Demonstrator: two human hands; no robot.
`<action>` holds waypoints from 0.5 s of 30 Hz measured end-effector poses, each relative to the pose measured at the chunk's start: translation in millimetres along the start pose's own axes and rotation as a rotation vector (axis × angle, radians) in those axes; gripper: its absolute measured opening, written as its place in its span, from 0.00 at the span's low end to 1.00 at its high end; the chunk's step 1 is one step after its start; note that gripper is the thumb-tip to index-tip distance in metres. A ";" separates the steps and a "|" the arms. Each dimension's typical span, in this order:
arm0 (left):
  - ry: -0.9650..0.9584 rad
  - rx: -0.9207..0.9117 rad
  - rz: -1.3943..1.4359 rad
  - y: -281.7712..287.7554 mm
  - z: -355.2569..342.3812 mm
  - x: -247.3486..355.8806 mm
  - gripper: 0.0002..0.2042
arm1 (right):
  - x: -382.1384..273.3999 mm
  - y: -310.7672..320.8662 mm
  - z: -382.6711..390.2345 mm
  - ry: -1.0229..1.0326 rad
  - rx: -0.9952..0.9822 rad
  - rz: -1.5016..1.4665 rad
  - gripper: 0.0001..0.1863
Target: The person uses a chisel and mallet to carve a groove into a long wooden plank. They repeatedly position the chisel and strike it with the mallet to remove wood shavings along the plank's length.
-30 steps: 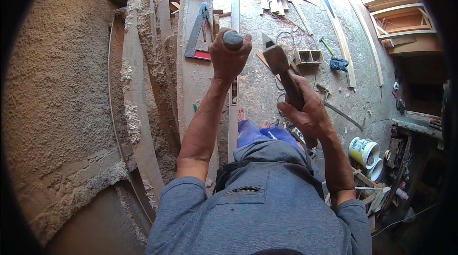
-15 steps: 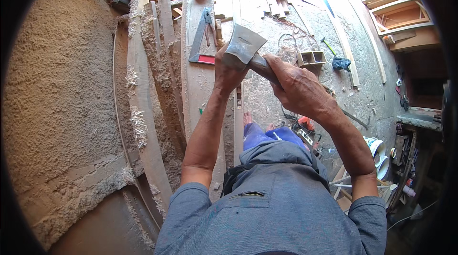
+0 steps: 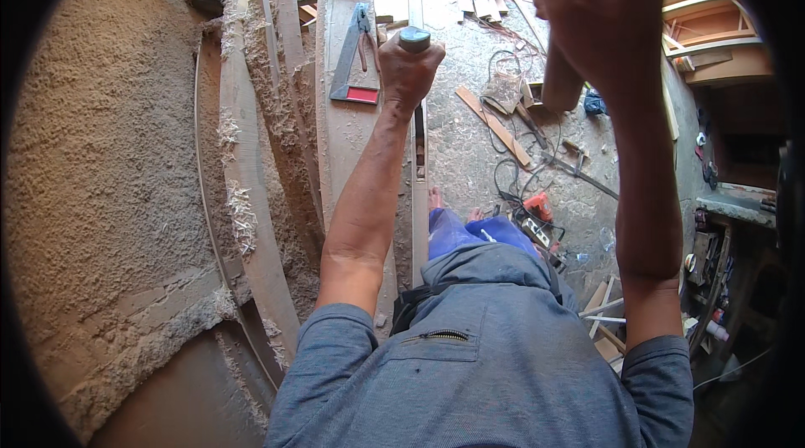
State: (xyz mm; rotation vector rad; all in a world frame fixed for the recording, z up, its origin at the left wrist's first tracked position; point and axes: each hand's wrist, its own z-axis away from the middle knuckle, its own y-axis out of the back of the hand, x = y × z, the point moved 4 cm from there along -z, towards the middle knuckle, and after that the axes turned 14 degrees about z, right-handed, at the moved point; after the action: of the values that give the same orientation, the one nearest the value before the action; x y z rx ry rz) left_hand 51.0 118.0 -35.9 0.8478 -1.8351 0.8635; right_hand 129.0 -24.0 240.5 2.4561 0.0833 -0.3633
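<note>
Tool handle [image 3: 414, 39] (just its top visible) inside left hand [image 3: 410, 75]

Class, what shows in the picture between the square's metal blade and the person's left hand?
In the head view, the pliers appear between the square's blade and the left hand.

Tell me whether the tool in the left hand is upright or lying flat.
Roughly upright: the tool points its blunt end up out of the closed left hand toward the camera; its lower end is hidden.
</note>
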 end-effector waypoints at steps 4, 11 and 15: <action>-0.160 -0.073 -0.093 -2.5 6.2 27.8 0.08 | 28.9 -79.0 109.6 -0.006 -1.060 0.322 0.16; 0.112 -0.074 -0.040 14.8 29.7 13.0 0.12 | 6.4 -7.8 81.5 -0.173 -0.768 -0.107 0.30; 0.269 0.001 0.003 33.2 1.2 6.8 0.11 | -45.0 42.6 -31.7 -0.211 -0.250 -0.138 0.18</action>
State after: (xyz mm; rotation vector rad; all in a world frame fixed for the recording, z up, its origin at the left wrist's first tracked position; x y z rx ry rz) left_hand 20.6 132.9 -36.9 0.6936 -1.6017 0.9327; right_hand 99.7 -36.9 302.3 2.1580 0.1969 -0.6307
